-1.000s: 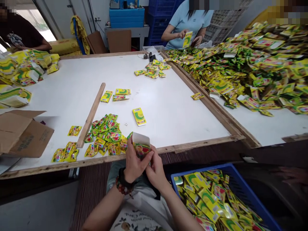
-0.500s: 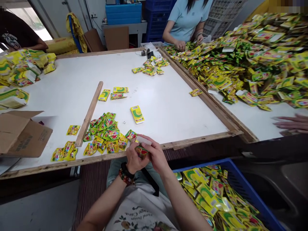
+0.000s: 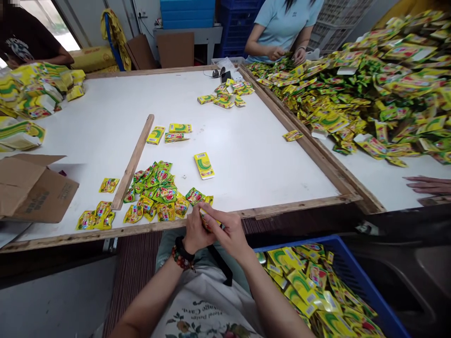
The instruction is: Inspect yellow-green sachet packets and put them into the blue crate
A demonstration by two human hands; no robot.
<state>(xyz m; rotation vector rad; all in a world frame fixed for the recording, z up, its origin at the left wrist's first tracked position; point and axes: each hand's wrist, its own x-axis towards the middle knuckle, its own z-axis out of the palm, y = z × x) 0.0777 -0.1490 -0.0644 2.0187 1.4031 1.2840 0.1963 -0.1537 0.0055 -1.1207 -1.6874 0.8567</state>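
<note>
My left hand and my right hand meet just behind the table's wooden front edge. Between their fingers they pinch a small yellow and red sachet, mostly hidden by my fingers. Just beyond them lies a loose pile of red, yellow and green sachets on the white table. A yellow rectangular packet lies flat farther up, and smaller groups of sachets lie around the pile.
A blue crate of yellow packets sits below my right arm. A wooden strip lies on the table, with a cardboard box to the left. A large heap of packets fills the right side, where a co-worker's hand rests.
The sachet has dropped lower in my hands, and its white part no longer shows. A co-worker's hand has come in at the right edge. The view has shifted slightly.
</note>
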